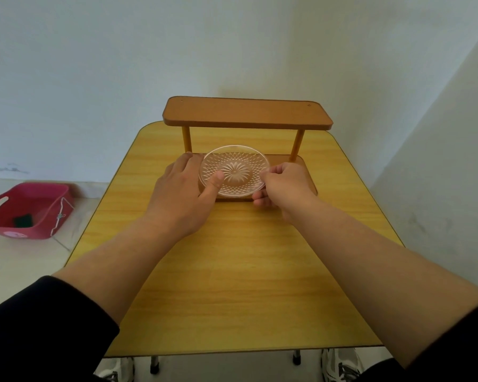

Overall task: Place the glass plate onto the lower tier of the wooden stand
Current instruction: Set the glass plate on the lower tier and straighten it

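Note:
A clear glass plate (235, 169) with a cut starburst pattern is held over the lower tier (301, 168) of a two-tier wooden stand (247, 113). My left hand (180, 194) grips its left rim, thumb on top of the glass and fingers under the edge. My right hand (283, 188) pinches the right rim between thumb and fingers. The plate tilts slightly toward me, and I cannot tell whether its underside touches the tier. The front of the lower tier is hidden behind the plate and both hands.
The stand sits at the far end of a small yellow wooden table (232, 271), close to a white wall. A red plastic basket (28, 210) holding a dark sponge lies on the floor to the left. White shoes show below the table's near edge.

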